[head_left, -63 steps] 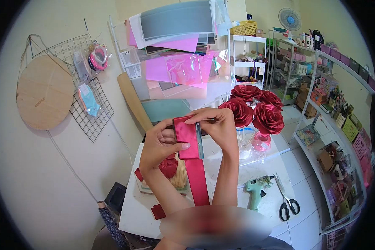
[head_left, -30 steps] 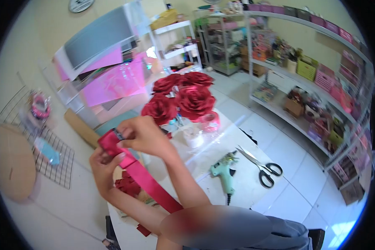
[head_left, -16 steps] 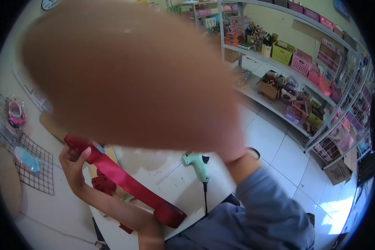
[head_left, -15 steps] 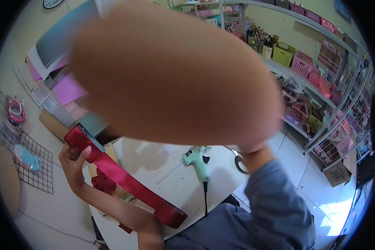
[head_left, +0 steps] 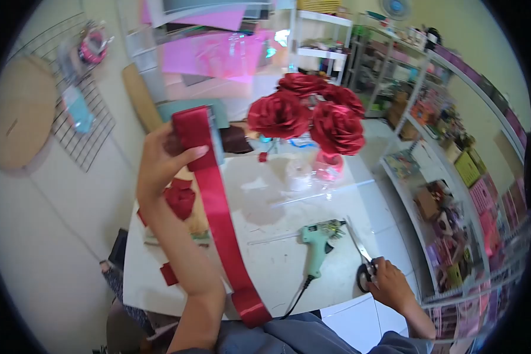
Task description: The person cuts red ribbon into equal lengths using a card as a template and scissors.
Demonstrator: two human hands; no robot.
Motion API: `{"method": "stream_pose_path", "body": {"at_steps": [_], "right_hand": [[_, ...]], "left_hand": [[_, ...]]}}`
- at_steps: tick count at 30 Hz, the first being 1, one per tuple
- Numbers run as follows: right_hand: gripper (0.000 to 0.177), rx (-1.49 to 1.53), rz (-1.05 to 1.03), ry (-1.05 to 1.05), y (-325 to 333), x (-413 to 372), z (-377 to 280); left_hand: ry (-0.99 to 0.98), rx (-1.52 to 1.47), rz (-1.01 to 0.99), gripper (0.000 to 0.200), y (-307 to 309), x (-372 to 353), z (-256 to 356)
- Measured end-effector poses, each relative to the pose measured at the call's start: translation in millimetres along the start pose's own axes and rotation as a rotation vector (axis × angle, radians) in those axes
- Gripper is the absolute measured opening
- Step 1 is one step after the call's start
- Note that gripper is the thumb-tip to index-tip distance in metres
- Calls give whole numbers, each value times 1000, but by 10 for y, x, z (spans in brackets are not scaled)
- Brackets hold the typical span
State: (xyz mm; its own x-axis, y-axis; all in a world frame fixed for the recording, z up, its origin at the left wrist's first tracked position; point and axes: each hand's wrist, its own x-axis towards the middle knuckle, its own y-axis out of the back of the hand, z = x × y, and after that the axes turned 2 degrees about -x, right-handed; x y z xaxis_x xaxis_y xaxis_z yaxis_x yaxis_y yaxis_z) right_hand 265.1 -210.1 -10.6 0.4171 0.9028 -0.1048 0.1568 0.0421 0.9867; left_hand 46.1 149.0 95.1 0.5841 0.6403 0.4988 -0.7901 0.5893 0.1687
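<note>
My left hand (head_left: 162, 156) is raised at the left, its thumb pressed on wide red satin ribbon (head_left: 218, 206) that is folded around a flat piece with a grey-blue edge (head_left: 216, 138). From there the ribbon runs down to its roll (head_left: 251, 308) at the table's front edge. My right hand (head_left: 389, 286) is closed on the handles of scissors (head_left: 360, 245) at the table's right edge. Left of the scissors lies a mint-green glue gun (head_left: 317, 248) with a clear glue stick in its back. Cut red ribbon pieces (head_left: 180, 199) lie behind my left forearm.
Several red ribbon roses (head_left: 304, 112) stand at the back of the white table (head_left: 265, 253). Near them are a clear tape roll (head_left: 299, 175) and a pink roll (head_left: 329, 166). Loaded shelves (head_left: 419, 159) line the right side. A wire grid (head_left: 85, 127) hangs on the left wall.
My right hand, formerly raised and blurred close to the camera, is now down at the scissors. My left hand still holds the ribbon. The view has shifted, revealing the roses.
</note>
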Motion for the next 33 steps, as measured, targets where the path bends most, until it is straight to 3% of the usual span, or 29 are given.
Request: {"method": "stream_pose_path", "body": {"at_steps": [3, 5, 7, 9, 11, 17, 22, 24, 26, 27, 29, 30, 33], "right_hand": [[49, 103, -70, -92, 146, 66, 54], [52, 414, -195, -179, 238, 99, 193], [55, 1028, -339, -332, 284, 86, 384], [56, 1425, -464, -227, 212, 60, 636], [64, 1695, -404, -16, 187, 20, 706], [67, 1645, -234, 131, 206, 175, 419], [59, 1619, -474, 405, 390, 326, -144], [58, 1751, -584, 385, 383, 357, -286], [60, 1762, -666, 444, 325, 403, -348], [60, 1773, -665, 449, 295, 418, -392], [75, 2009, -856, 416, 225, 441, -504], [85, 1918, -850, 434, 204, 441, -553], [84, 1889, -978, 467, 148, 477, -625]], "left_hand": [[16, -2, 52, 36, -6, -7, -12], [0, -22, 54, 34, -5, -3, -2], [-14, -43, 75, 33, 6, 7, -25], [-5, -56, 61, 32, 37, 16, -78], [-8, -91, 82, 31, 18, 4, -18], [-39, -178, 32, 30, -22, -24, 83], [-112, -167, 53, 29, -141, -59, 241], [-126, -130, 65, 27, -161, -77, 309], [-376, 174, 79, 22, -131, -127, 338], [-375, 181, 70, 22, -97, -193, 340], [-622, 190, -28, 16, -2, -388, 337], [-749, 188, -64, 14, 25, -477, 334], [-954, 332, -144, 11, 54, -824, 377]]}}
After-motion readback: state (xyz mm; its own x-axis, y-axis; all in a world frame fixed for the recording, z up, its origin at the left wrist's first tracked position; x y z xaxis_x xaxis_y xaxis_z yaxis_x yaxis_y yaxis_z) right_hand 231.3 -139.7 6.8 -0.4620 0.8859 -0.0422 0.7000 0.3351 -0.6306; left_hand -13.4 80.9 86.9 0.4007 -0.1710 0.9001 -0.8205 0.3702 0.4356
